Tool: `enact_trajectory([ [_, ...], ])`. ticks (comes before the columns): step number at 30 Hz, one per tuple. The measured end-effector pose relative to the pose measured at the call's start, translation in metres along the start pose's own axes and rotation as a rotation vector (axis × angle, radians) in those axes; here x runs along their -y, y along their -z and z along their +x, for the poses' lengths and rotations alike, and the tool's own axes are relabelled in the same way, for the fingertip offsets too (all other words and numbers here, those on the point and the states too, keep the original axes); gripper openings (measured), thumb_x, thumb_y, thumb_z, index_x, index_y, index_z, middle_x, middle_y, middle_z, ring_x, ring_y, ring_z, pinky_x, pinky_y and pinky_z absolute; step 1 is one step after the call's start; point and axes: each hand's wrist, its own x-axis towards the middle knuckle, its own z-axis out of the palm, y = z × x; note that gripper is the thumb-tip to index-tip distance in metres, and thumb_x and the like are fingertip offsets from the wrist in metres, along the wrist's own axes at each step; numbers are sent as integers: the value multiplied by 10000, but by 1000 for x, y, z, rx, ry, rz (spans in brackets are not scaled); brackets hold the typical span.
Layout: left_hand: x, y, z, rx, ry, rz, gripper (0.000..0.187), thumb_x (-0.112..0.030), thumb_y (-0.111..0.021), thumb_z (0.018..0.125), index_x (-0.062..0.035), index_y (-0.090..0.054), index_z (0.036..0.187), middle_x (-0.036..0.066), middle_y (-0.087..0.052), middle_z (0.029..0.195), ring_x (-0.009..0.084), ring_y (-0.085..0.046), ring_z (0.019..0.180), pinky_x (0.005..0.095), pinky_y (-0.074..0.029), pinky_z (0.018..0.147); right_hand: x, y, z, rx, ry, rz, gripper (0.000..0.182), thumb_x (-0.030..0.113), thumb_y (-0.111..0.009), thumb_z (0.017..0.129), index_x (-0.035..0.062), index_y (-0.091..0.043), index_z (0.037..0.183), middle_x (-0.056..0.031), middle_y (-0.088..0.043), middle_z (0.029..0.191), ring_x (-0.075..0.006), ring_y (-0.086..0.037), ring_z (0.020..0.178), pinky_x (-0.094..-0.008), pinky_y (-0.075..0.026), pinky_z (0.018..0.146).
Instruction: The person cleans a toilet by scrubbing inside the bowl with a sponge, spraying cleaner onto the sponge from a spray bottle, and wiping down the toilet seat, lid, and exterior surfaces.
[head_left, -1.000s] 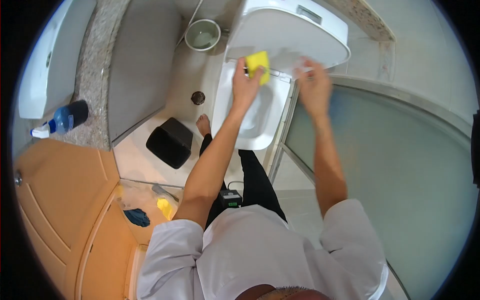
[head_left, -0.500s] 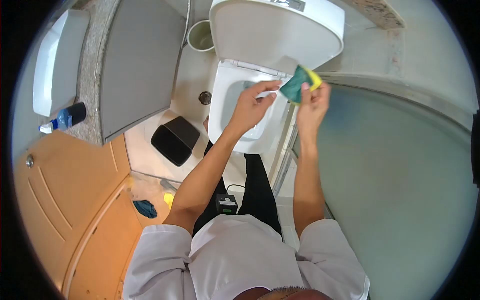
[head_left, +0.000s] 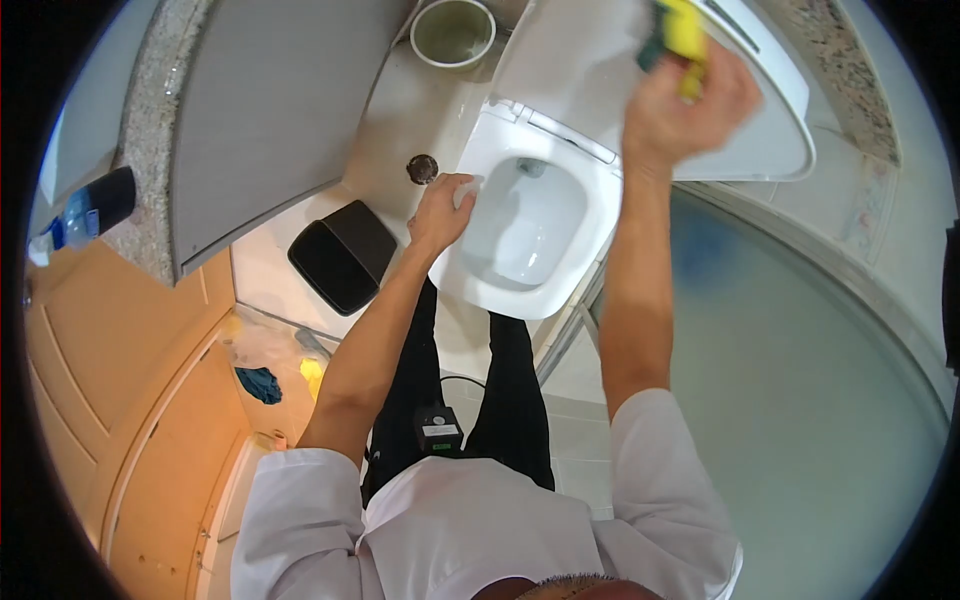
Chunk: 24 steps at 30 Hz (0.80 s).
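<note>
My left hand [head_left: 440, 212] rests curled on the near rim of the white ceramic toilet bowl [head_left: 520, 285], holding nothing I can make out, and I judge it could slip on that smooth edge as I lean in. Farther up, my right hand [head_left: 685, 100] grips the yellow-and-green scrubbing sponge [head_left: 675, 30] against the raised white plastic toilet lid [head_left: 590, 75]; pushing hard might knock the lid down. The bowl holds shallow water, the black plastic bin [head_left: 345, 255] hides its contents, and the round pale bucket [head_left: 453, 32] looks nearly empty.

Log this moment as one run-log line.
right hand: grips sponge on raised toilet lid | left hand: rests on toilet bowl rim | bin: floor, left
</note>
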Motion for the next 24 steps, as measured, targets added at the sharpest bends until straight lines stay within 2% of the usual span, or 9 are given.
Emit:
enact_trajectory([
  [6,18,4,1,25,-32,45,330,-315,-635,982,-169,-705,1269,14,-642,1324,261,-601,1270,532,-517,1008,4,-41,-117,446,316,-28,281,23,-746,721,165,-757,963,43,-652,890,-176,-587,714,-340,-513,617],
  [9,25,-3,-2,22,-54,124,345,-323,-637,985,-204,-685,1305,-18,-644,1313,246,-614,1247,538,-526,996,19,-47,-70,278,207,-47,262,22,-744,698,147,-759,928,35,-635,869,-151,-593,655,-288,-489,531],
  [11,3,4,-5,-42,-35,77,393,-223,-665,981,-65,-639,1340,163,-607,1335,372,-554,1270,459,-484,1050,30,-54,-64,148,142,-55,274,24,-731,682,161,-745,919,25,-612,851,-142,-605,666,-275,-501,521],
  [12,0,1,-2,-41,-33,76,393,-223,-665,981,-65,-639,1340,163,-607,1335,372,-554,1270,459,-484,1050,28,-56,-77,150,142,-54,274,24,-731,682,161,-745,919,25,-612,851,-142,-605,666,-275,-501,521],
  [15,1,-12,13,-164,-90,118,523,-317,-627,1016,-100,-522,1479,137,-545,1415,342,-496,1341,463,-473,1076,-4,-42,-163,744,429,-74,234,61,-721,739,192,-704,933,0,-640,942,-145,-652,778,-288,-536,554],
  [18,10,-30,24,-186,-164,258,606,-388,-588,1037,-107,-429,1550,114,-502,1453,313,-450,1390,471,-500,1049,-60,1,-219,955,457,2,252,83,-710,784,191,-702,1011,9,-665,1041,-176,-683,829,-331,-569,603],
  [20,4,-29,21,-174,-138,253,685,-306,-668,995,60,-408,1513,239,-526,1390,407,-465,1303,481,-400,1126,-85,49,-227,1094,164,-194,209,114,-699,857,178,-698,1056,-20,-672,1105,-235,-698,850,-381,-592,659],
  [22,14,-39,29,-201,-168,283,689,-312,-668,997,60,-406,1515,236,-531,1388,406,-470,1297,484,-399,1126,-87,88,-224,1095,-302,-549,166,98,-686,909,138,-703,1069,-77,-673,1077,-272,-691,851,-397,-589,691],
  [24,19,-49,24,-215,-198,314,693,-317,-668,998,60,-403,1516,233,-536,1386,405,-476,1291,487,-398,1126,-89,87,-233,910,-387,-491,165,82,-684,912,117,-702,1073,-96,-673,1064,-282,-691,853,-397,-584,685],
])
